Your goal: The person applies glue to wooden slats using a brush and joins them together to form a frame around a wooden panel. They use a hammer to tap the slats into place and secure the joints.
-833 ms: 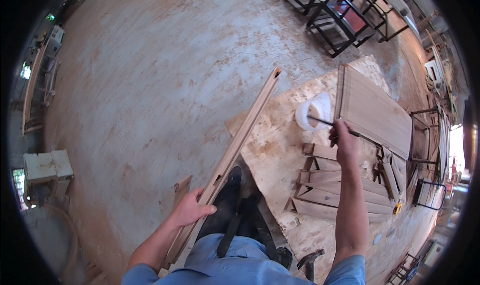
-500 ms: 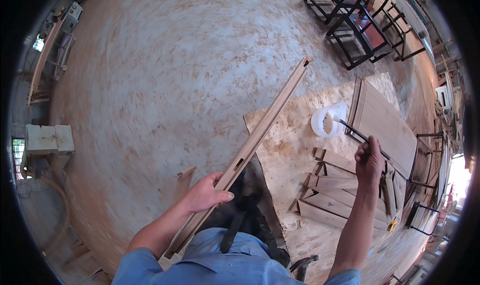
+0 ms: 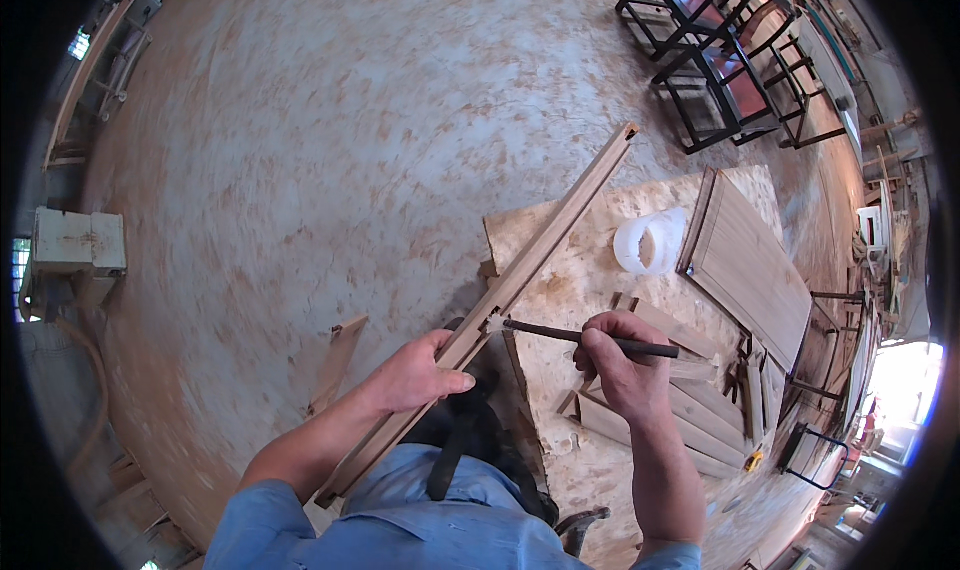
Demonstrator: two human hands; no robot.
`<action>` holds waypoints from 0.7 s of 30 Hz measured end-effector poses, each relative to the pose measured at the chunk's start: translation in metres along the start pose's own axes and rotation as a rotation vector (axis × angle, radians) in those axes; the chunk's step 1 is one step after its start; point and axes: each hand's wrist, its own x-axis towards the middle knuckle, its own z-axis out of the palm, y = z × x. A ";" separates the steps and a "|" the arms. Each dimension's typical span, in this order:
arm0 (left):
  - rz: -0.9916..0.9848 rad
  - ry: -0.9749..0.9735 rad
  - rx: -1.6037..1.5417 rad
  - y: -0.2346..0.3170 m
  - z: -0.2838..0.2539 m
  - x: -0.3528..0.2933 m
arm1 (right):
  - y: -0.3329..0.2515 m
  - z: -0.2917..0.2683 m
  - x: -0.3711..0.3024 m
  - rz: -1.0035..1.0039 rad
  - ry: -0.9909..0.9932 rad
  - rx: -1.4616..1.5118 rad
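Observation:
My left hand (image 3: 418, 375) is closed around a long wooden rail (image 3: 545, 242), which slants from beside my waist up to the right. Slots are cut into the rail, one in its side and one at its far end. Between the fingers of my right hand (image 3: 628, 363) is a thin dark-handled brush (image 3: 560, 334). Its pale bristles touch the rail at the slot just beyond my left hand. A translucent white plastic tub (image 3: 630, 244) with a brownish patch visible inside stands on the board to the right, beyond my right hand.
Under the tub lies a worn plywood board (image 3: 570, 290). On it are several loose wooden pieces (image 3: 690, 410) and a stack of flat panels (image 3: 765, 260). Dark-framed chairs (image 3: 710, 80) stand far right. A clamp-like metal tool (image 3: 580, 525) sits near my waist.
My right hand has brought the brush from the tub down and left to the rail's slot. My left hand still holds the rail. The view has shifted slightly.

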 end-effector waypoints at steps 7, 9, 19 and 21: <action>-0.016 -0.017 -0.028 -0.005 0.001 -0.008 | 0.004 0.020 0.001 -0.149 -0.043 -0.209; -0.025 -0.026 -0.004 -0.008 0.000 -0.008 | 0.010 0.024 -0.005 -0.242 -0.079 -0.283; 0.072 0.223 0.414 -0.009 0.014 -0.018 | -0.009 0.047 -0.005 -0.591 -0.211 -0.713; 0.066 0.272 0.455 -0.003 0.016 -0.022 | -0.009 0.052 -0.009 -0.564 -0.250 -0.628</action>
